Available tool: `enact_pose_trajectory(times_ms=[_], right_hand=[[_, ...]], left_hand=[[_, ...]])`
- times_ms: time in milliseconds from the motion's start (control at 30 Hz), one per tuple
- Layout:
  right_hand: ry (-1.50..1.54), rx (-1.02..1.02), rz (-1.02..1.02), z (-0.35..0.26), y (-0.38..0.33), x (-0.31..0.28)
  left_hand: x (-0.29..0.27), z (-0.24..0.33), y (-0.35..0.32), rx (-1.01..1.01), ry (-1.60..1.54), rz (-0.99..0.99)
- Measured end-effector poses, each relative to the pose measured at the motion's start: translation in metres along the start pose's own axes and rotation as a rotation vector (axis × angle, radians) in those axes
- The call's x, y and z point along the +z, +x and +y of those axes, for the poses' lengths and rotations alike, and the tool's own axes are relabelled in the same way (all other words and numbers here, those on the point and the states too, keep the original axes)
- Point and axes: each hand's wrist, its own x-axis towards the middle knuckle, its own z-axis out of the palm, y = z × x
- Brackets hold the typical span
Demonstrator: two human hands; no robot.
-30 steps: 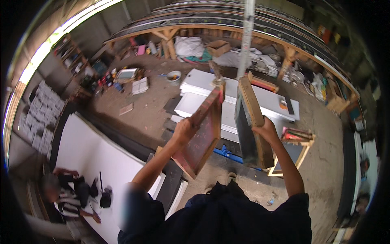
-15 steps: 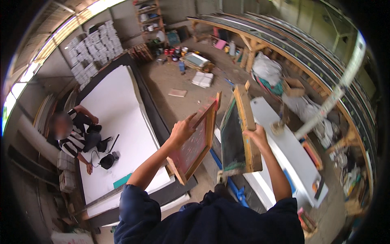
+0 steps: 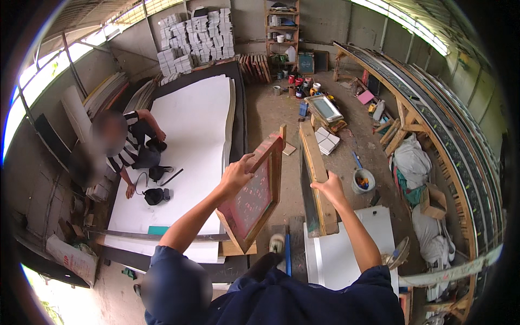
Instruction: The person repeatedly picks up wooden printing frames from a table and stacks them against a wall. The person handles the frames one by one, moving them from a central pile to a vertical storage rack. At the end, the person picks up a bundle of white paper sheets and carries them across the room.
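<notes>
My left hand (image 3: 236, 176) is closed on the upper edge of a wooden screen-printing frame with reddish mesh (image 3: 253, 196), which hangs tilted in front of me with pale marks on its mesh. In my right hand (image 3: 330, 189) is a second wooden screen-printing frame with dark mesh (image 3: 320, 162), held upright by its side bar with the thumb across the wood. This one is turned nearly edge-on, so most of its mesh is hidden. A gap separates the two frames.
At left, a person in a striped shirt (image 3: 130, 146) is on a low stack of large white sheets (image 3: 203, 116), with black gear beside them. White panels (image 3: 357, 244) lie below my right arm. A bucket (image 3: 363, 181), paint cans and another frame (image 3: 325, 108) stand on the floor; a long wooden rack (image 3: 403, 114) runs along the right.
My view has swung left and levelled. The dark-mesh frame now shows more of its edge and less mesh. Both hands keep hold of their frames. A foot now shows below the frames.
</notes>
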Motion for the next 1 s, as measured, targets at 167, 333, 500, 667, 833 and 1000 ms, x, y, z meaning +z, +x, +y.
enact_pose_trajectory(times_ms=[167,333,500,667,833,1000], right_hand=[[0.01,-0.056,-0.021,0.024,0.126,0.014],[0.05,0.029,-0.133,0.032,0.269,0.03],[0.103,0.042,-0.128,0.024,0.387,0.055],[0.066,0.014,-0.11,0.01,0.495,0.065],[0.104,-0.025,-0.164,0.019,0.612,0.073],[-0.063,-0.065,-0.158,0.04,0.741,0.082]], left_hand=[[0.002,-0.032,0.1,-0.077,-0.044,-0.022],[0.016,-0.083,0.209,-0.012,-0.063,-0.008],[0.005,-0.12,0.322,-0.072,-0.038,-0.044],[-0.002,-0.156,0.432,-0.065,-0.026,0.012],[-0.002,-0.197,0.54,-0.012,-0.008,0.031],[-0.007,-0.241,0.657,-0.05,-0.04,-0.013]])
